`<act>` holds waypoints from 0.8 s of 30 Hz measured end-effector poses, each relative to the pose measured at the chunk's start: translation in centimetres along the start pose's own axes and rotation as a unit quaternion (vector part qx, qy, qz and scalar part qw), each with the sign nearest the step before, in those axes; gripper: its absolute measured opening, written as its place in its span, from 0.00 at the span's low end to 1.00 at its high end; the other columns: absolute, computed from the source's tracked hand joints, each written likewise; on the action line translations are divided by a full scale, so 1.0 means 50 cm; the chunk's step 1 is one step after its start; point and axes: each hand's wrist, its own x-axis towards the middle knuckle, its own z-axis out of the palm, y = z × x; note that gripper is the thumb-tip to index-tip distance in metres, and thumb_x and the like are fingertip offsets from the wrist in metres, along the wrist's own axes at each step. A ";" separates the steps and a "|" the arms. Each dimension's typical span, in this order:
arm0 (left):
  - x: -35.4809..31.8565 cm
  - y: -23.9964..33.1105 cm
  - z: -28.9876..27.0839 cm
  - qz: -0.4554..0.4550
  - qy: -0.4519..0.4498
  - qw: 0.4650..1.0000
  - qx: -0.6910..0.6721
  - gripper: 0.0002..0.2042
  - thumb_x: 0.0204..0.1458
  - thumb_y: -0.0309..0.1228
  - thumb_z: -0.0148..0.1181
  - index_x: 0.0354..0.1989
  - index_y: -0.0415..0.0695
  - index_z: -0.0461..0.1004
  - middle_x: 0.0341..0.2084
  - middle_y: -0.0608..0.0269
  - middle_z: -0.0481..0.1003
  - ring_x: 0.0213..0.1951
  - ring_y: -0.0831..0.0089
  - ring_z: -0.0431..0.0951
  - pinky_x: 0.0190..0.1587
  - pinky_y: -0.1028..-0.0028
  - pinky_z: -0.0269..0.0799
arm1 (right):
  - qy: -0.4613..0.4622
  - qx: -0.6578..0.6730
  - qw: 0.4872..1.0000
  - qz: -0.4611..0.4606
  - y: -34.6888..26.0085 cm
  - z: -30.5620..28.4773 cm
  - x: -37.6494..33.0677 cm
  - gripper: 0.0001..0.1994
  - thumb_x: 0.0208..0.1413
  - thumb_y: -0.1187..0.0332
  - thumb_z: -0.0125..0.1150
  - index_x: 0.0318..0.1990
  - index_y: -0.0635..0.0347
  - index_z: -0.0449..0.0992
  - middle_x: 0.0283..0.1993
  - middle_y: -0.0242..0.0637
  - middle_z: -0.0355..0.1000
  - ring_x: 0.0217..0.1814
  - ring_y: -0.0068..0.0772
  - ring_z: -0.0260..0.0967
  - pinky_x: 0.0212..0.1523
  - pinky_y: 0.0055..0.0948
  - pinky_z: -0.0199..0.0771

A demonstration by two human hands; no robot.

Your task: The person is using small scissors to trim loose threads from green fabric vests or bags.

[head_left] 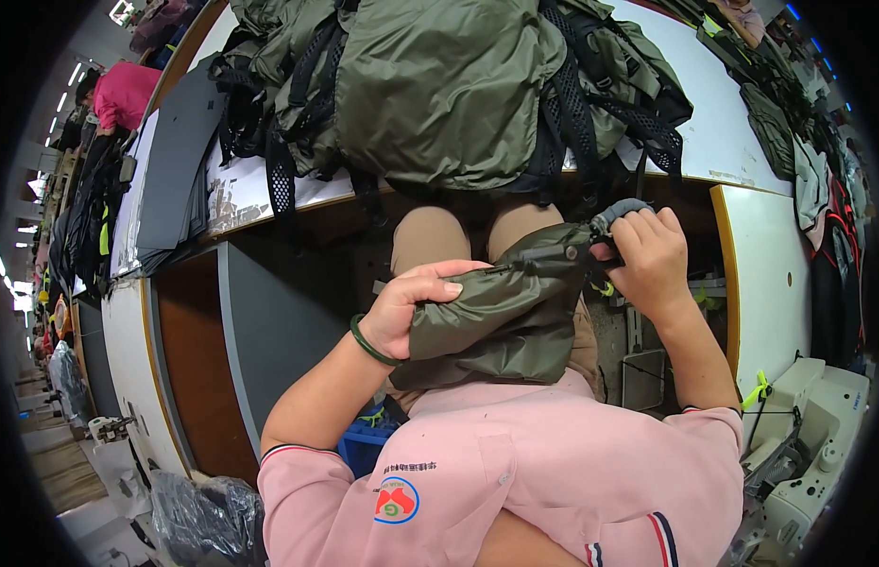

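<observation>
The left hand grips one end of an olive-green fabric pouch, fingers curled over its top edge and a dark green bangle on the wrist, while the right hand closes on the pouch's other end, pinching a grey padded strap there. The pouch is held in the air over the person's lap, just in front of the near edge of the white worktable. A heap of olive-green backpacks with black mesh straps lies along that edge, and a white sewing machine stands at the person's right.
</observation>
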 end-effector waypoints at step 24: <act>-0.481 -0.098 -0.271 -0.277 0.278 0.731 0.558 0.17 0.56 0.36 0.66 0.49 0.38 0.78 0.42 0.63 0.81 0.45 0.74 0.78 0.51 0.71 0.73 | 0.041 0.315 0.857 0.406 0.177 0.315 0.318 0.30 0.42 0.52 0.79 0.39 0.73 0.72 0.37 0.56 0.76 0.40 0.52 0.75 0.44 0.41 0.72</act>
